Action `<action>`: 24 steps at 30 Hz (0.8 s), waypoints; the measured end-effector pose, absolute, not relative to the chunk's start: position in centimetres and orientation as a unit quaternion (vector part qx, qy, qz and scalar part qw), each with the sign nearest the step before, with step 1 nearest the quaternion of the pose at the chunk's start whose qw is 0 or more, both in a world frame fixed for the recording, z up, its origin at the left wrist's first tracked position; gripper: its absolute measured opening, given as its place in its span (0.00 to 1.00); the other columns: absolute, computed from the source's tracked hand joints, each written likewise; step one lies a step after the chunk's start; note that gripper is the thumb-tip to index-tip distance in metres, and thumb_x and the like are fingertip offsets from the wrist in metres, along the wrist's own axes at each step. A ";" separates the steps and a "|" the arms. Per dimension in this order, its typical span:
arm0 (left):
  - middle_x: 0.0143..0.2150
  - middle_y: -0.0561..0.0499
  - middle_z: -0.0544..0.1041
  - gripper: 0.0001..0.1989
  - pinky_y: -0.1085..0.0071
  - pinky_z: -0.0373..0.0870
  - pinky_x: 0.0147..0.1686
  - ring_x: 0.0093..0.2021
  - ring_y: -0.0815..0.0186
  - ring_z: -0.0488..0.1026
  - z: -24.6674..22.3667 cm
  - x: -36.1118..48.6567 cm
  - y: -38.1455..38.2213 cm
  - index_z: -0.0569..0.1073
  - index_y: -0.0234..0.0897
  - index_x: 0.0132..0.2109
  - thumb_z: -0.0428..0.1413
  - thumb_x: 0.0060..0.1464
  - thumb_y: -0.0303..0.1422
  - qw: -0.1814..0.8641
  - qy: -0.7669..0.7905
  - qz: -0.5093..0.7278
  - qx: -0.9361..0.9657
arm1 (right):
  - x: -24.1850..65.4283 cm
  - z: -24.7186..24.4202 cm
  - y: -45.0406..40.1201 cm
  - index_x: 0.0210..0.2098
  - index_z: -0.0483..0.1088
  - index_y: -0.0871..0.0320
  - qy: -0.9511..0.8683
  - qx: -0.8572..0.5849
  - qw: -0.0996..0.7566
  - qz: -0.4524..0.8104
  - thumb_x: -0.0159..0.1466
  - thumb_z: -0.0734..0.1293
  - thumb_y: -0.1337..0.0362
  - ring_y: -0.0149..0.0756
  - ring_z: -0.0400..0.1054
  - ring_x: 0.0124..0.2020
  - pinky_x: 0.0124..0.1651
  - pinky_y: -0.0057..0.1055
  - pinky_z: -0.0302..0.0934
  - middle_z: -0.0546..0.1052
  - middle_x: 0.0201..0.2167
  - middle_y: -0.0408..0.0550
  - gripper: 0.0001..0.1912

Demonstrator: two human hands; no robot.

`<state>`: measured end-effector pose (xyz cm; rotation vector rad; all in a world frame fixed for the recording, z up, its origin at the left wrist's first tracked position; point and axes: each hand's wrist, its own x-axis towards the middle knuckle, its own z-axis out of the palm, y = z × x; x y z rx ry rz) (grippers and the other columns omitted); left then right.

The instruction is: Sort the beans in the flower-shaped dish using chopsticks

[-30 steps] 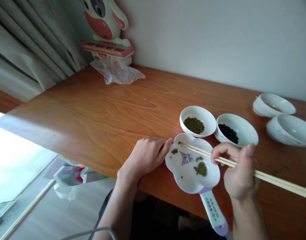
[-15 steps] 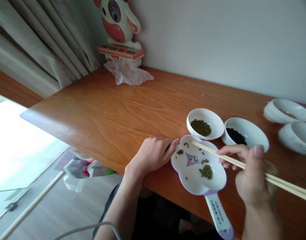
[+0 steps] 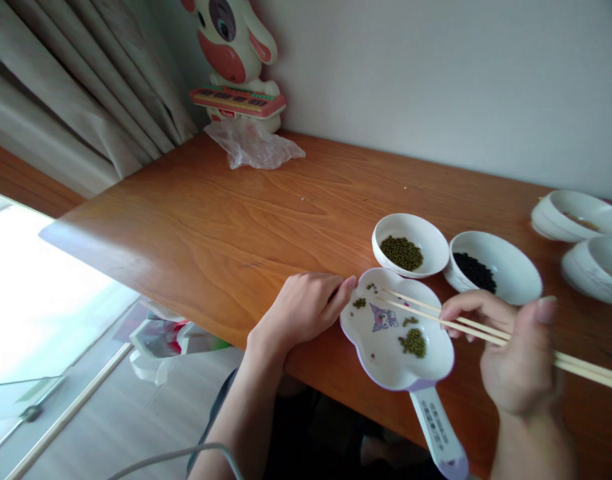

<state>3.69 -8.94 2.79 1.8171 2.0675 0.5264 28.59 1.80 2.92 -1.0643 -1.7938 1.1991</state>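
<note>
My right hand (image 3: 516, 360) is closed around a pair of wooden chopsticks (image 3: 479, 328). Their tips are slightly apart over the upper part of a white petal-shaped dish (image 3: 386, 363) with a lilac rim, a handle and a cartoon print. Small mung beans (image 3: 413, 342) lie in the dish, the largest heap at the lower right and smaller clusters at the upper left. My left hand (image 3: 313, 307) rests on the table with fingers curled, gripping the dish's left rim. Touching or nearly touching the dish's far edge is a white bowl of mung beans (image 3: 402, 253).
A second white bowl (image 3: 519, 267) holds black beans (image 3: 473, 270). Two more white bowls (image 3: 556, 217) stand at the far right. On the wooden table (image 3: 186, 227), a cow-shaped toy keyboard (image 3: 239, 100) and a clear plastic bag (image 3: 259, 150) sit by the wall. A cable (image 3: 186, 452) crosses below.
The chopstick tips have spread apart, and one now points lower over the dish. My right hand has shifted slightly right. My left hand and the dish stay in place.
</note>
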 end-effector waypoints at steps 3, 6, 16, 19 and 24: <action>0.35 0.49 0.82 0.30 0.68 0.62 0.35 0.33 0.65 0.76 2.7 3.7 -9.0 0.74 0.39 0.34 0.36 0.76 0.46 0.169 0.727 0.186 0.639 | 28.6 3.0 1.8 0.25 0.77 0.54 -0.697 -0.413 0.356 0.466 0.69 0.43 0.31 0.40 0.65 0.26 0.30 0.38 0.55 0.73 0.21 0.49 0.46; 0.35 0.50 0.81 0.30 0.68 0.61 0.35 0.33 0.65 0.75 2.7 3.7 -9.0 0.74 0.39 0.34 0.36 0.76 0.47 0.169 0.726 0.187 0.640 | 28.7 3.0 1.6 0.24 0.77 0.55 -0.696 -0.418 0.354 0.463 0.70 0.43 0.31 0.40 0.65 0.25 0.29 0.38 0.54 0.73 0.20 0.49 0.46; 0.34 0.49 0.81 0.30 0.68 0.60 0.34 0.32 0.65 0.75 2.5 3.7 -9.0 0.73 0.39 0.33 0.36 0.76 0.46 0.164 0.724 0.186 0.644 | 28.4 2.8 1.5 0.26 0.78 0.55 -0.692 -0.425 0.351 0.467 0.71 0.43 0.33 0.39 0.65 0.24 0.28 0.37 0.56 0.75 0.20 0.50 0.46; 0.35 0.49 0.81 0.30 0.68 0.60 0.35 0.32 0.65 0.75 2.6 3.7 -9.0 0.73 0.39 0.33 0.36 0.76 0.46 0.165 0.725 0.188 0.642 | 28.4 2.6 1.4 0.26 0.78 0.55 -0.692 -0.432 0.347 0.463 0.70 0.43 0.31 0.39 0.65 0.25 0.27 0.36 0.57 0.75 0.20 0.49 0.46; 0.35 0.49 0.82 0.30 0.68 0.61 0.35 0.32 0.65 0.75 2.6 3.7 -9.0 0.74 0.39 0.34 0.36 0.76 0.47 0.171 0.728 0.190 0.636 | 28.5 2.5 1.3 0.26 0.78 0.55 -0.695 -0.444 0.340 0.452 0.70 0.42 0.31 0.38 0.67 0.25 0.28 0.35 0.57 0.76 0.20 0.49 0.47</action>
